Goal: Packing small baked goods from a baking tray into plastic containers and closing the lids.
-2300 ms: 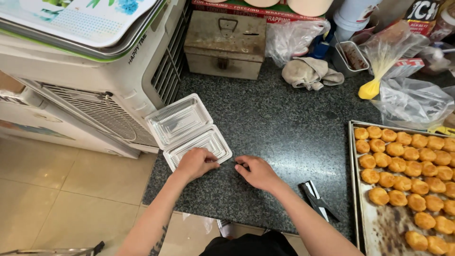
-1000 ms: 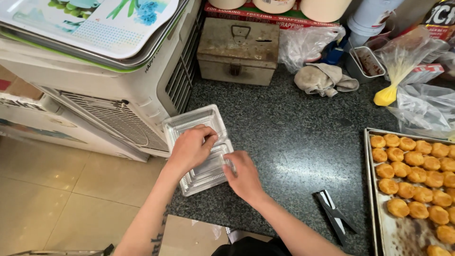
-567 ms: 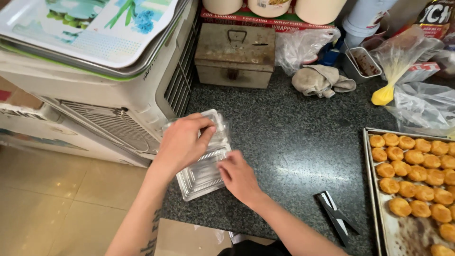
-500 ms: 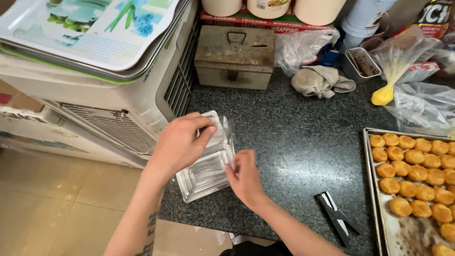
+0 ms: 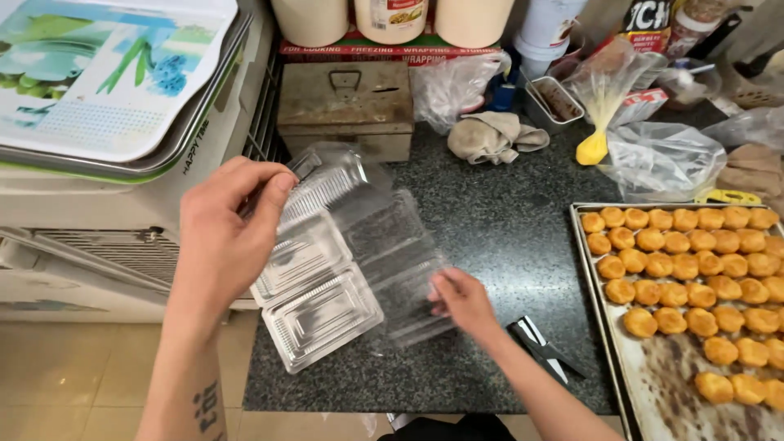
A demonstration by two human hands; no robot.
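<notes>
Above the near left part of the dark granite counter [image 5: 506, 220], the left hand [image 5: 224, 237] pinches the far edge of a clear plastic clamshell container [image 5: 343, 253], while the right hand [image 5: 461, 298] grasps its opened lid at the right. More clear containers [image 5: 314, 314] lie beneath it. To the right sits a baking tray [image 5: 608, 343] of golden pastries [image 5: 694, 261]; folded black tongs [image 5: 543, 351] lie near it.

Baking tray [image 5: 590, 269] cut off right.

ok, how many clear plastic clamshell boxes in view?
2. One lies open on the counter under the left hand, clamshell box; the other, open clamshell, held by both hands. Stacked extras may hide.
</notes>
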